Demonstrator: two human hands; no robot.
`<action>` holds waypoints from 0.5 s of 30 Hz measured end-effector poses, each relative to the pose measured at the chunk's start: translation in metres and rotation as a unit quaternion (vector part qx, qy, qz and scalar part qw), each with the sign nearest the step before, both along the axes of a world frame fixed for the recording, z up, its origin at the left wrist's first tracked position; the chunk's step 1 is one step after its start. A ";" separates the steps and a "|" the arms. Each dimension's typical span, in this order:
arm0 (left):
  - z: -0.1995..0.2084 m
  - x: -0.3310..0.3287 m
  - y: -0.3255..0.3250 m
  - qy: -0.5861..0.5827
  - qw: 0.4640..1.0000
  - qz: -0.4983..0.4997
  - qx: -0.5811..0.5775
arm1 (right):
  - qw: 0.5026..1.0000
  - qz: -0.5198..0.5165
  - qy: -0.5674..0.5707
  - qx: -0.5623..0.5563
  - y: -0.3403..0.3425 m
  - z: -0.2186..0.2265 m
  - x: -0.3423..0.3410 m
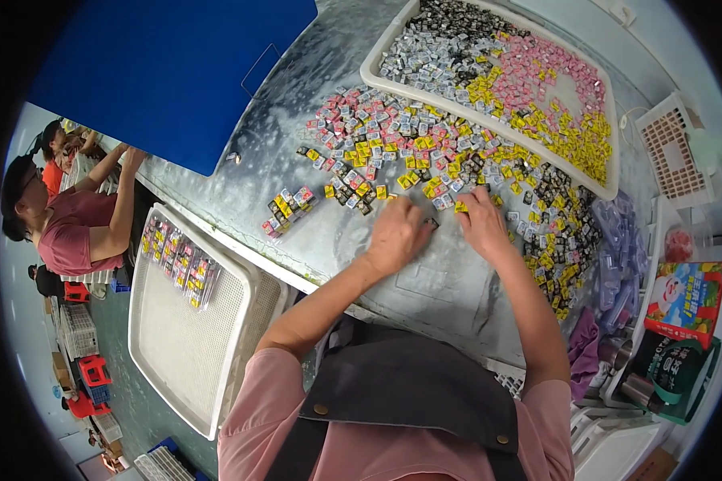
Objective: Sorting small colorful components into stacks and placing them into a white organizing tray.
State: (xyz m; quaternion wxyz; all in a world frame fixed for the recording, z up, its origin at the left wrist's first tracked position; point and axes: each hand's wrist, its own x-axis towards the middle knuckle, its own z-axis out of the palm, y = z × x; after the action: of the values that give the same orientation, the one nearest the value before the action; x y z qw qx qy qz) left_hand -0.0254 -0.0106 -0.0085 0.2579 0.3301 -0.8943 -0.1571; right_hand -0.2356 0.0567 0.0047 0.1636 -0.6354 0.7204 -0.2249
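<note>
Both my hands are over the grey tabletop point(329, 240), at the near edge of a spread of small wrapped pieces point(393, 132) in pink, yellow, black and white. My left hand point(397, 234) is closed with its fingers curled down; a small dark piece point(432, 223) shows beside its thumb, and what its fingertips hold is hidden. To its right, my right hand point(487, 226) pinches a small yellow piece point(460, 207) between thumb and fingers. Left of my hands lies a clear pack point(289, 210) with rows of the same mixed pieces.
A white tray point(489, 120) of pieces sorted by colour stands at the back right. Clear plastic packaging point(618, 256) is piled at the right. At the left are a blue panel point(168, 72), a white mesh tray point(188, 353) with filled packs point(176, 260), and a co-worker point(80, 216).
</note>
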 end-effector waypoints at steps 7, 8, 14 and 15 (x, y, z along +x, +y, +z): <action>-0.009 -0.017 0.003 0.017 0.999 -0.020 0.022 | 0.996 0.071 0.039 0.027 -0.007 0.005 0.003; -0.009 -0.016 0.003 0.015 0.999 -0.026 0.031 | 0.997 0.072 0.037 0.017 -0.002 -0.002 0.004; -0.006 -0.005 0.004 0.005 0.998 -0.036 0.060 | 0.998 0.054 -0.009 0.016 0.003 0.005 0.022; -0.005 -0.005 0.003 -0.003 0.997 -0.045 0.064 | 0.998 0.065 -0.003 0.023 0.002 0.006 0.022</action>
State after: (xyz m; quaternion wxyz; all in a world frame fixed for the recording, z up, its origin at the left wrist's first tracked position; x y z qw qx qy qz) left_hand -0.0306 -0.0073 -0.0139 0.2263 0.3060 -0.8972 -0.2241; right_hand -0.2139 0.0584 0.0103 0.1947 -0.6759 0.6823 -0.1992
